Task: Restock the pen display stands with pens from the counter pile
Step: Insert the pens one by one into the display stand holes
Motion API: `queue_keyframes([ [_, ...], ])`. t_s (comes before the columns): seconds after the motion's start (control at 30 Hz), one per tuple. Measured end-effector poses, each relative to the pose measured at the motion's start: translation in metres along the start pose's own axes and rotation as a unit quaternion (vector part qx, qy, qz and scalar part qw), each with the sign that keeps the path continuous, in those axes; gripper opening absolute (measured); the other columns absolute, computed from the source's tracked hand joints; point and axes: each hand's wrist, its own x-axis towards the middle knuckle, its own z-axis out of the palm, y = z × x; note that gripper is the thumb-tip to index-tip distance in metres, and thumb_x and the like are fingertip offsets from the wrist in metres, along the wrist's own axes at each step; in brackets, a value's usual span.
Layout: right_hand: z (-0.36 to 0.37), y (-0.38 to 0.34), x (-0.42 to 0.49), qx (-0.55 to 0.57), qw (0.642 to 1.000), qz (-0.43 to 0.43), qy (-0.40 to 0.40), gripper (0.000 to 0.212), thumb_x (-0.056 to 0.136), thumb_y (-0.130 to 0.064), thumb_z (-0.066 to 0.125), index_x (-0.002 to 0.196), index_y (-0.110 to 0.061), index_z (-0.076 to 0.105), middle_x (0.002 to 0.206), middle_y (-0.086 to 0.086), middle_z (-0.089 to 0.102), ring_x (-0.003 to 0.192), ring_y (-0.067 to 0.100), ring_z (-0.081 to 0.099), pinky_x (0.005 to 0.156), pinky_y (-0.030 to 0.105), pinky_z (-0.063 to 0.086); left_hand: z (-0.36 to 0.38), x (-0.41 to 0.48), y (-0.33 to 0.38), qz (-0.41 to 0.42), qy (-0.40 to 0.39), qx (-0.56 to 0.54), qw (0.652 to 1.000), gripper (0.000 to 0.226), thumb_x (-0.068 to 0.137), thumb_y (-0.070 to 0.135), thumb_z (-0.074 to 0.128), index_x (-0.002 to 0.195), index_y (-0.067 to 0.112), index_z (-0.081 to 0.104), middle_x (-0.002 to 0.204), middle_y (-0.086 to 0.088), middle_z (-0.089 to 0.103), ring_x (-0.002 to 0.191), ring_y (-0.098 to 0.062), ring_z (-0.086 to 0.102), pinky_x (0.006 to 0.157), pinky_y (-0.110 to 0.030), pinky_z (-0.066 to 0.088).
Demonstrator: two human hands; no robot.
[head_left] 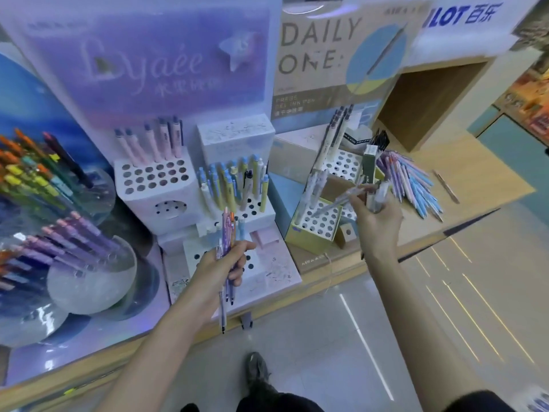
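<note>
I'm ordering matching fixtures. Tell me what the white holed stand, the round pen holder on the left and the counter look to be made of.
White stand: probably matte printed card or thin plastic; flat folded faces, punched round holes. Round holder: clear glossy plastic or acrylic; pens show through, with bright glints. Counter: light wood-grain surface, likely laminate, smooth with a low sheen.

Left-edge pen cups (20, 185) cut off and blurred. Clear pens (375, 195) in right hand (375, 221) smeared, count unclear. Small print on DAILY ONE sign (315, 55) unreadable.
</note>
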Motion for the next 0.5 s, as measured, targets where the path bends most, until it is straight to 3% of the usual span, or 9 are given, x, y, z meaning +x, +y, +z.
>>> queue_keyframes([
  [0.17, 0.014, 0.012, 0.014, -0.044, 0.995, -0.062, -0.059, 0.011, 0.089, -0.015, 0.064, 0.088, -0.025, 0.059, 0.075, 0.014, 0.060, 0.061, 0.022, 0.048, 0.056, 0.025, 0.039, 0.003, 0.010, -0.001, -0.002, 0.017, -0.013, 1.000, 0.019, 0.095, 0.021, 0.055, 0.097, 0.007, 0.068, 0.056, 0.007, 0.039, 0.044, -0.007, 0.031, 0.042, -0.018, 0.033],
  [0.23, 0.017, 0.017, 0.014, -0.045, 0.994, -0.066, -0.080, 0.019, 0.090, -0.014, 0.063, 0.088, -0.032, 0.057, 0.073, 0.007, 0.062, 0.065, 0.024, 0.051, 0.051, 0.017, 0.036, 0.002, 0.012, -0.001, -0.001, 0.016, -0.017, 1.000, 0.020, 0.095, 0.021, 0.055, 0.098, 0.006, 0.068, 0.057, 0.006, 0.039, 0.045, -0.007, 0.030, 0.042, -0.018, 0.033],
  [0.3, 0.021, 0.022, 0.016, -0.044, 0.991, -0.052, -0.113, 0.017, 0.089, -0.013, 0.063, 0.089, -0.030, 0.058, 0.080, -0.002, 0.065, 0.072, 0.019, 0.056, 0.058, 0.019, 0.042, 0.001, 0.013, -0.001, 0.001, 0.014, -0.019, 1.000, 0.020, 0.095, 0.022, 0.055, 0.099, 0.006, 0.067, 0.057, 0.006, 0.037, 0.046, -0.008, 0.029, 0.043, -0.018, 0.033],
  [0.4, 0.030, 0.023, 0.024, -0.047, 0.987, -0.029, -0.150, 0.007, 0.088, -0.015, 0.067, 0.090, -0.017, 0.061, 0.086, 0.006, 0.067, 0.073, 0.019, 0.056, 0.061, 0.024, 0.043, -0.001, 0.015, 0.001, 0.004, 0.011, -0.025, 1.000, 0.021, 0.095, 0.023, 0.055, 0.099, 0.007, 0.068, 0.058, 0.005, 0.034, 0.047, -0.008, 0.029, 0.044, -0.018, 0.032],
  [0.5, 0.039, 0.025, 0.028, -0.062, 0.989, -0.017, -0.137, 0.025, 0.085, -0.018, 0.070, 0.069, -0.026, 0.052, 0.060, -0.018, 0.055, 0.051, 0.003, 0.046, 0.050, 0.019, 0.035, -0.001, 0.016, 0.002, 0.005, 0.011, -0.030, 0.999, 0.021, 0.094, 0.025, 0.057, 0.098, 0.008, 0.068, 0.059, 0.005, 0.033, 0.048, -0.008, 0.029, 0.044, -0.019, 0.032],
])
